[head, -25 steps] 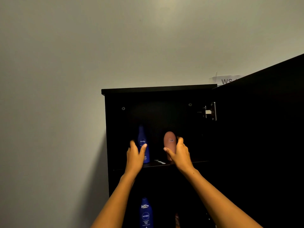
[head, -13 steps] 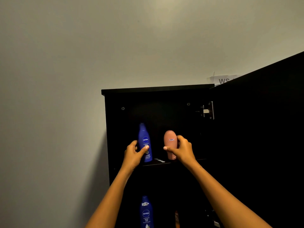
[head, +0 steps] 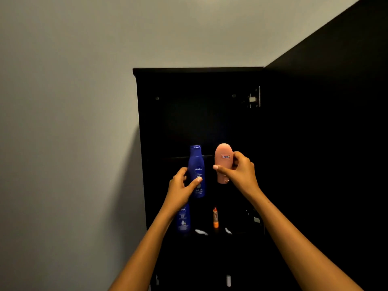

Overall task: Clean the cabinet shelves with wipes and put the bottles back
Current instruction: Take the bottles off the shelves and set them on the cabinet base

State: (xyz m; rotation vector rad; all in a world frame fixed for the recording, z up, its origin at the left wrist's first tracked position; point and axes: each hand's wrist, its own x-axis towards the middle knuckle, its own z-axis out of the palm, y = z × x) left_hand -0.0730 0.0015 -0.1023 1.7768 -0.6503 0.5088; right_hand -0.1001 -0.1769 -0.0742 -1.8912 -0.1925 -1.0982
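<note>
A black cabinet [head: 197,70] stands open against a pale wall. My left hand [head: 180,189] grips a blue Nivea bottle [head: 197,164], upright, held out in front of the upper shelf edge [head: 178,158]. My right hand [head: 239,171] grips a pink rounded bottle [head: 223,153] with a small label, cap down, level with the blue one. On the shelf below stand a second blue Nivea bottle [head: 184,220], partly hidden by my left wrist, and a small orange-capped bottle [head: 215,217].
The cabinet door [head: 327,122] swings open on the right, its hinge [head: 253,99] at the upper inside corner. Small white scraps [head: 201,232] lie on the lower shelf. Bare wall fills the left side.
Both hands have lifted the blue and pink bottles off the upper shelf and drawn them out toward me. The view has tilted down, showing the lower shelf.
</note>
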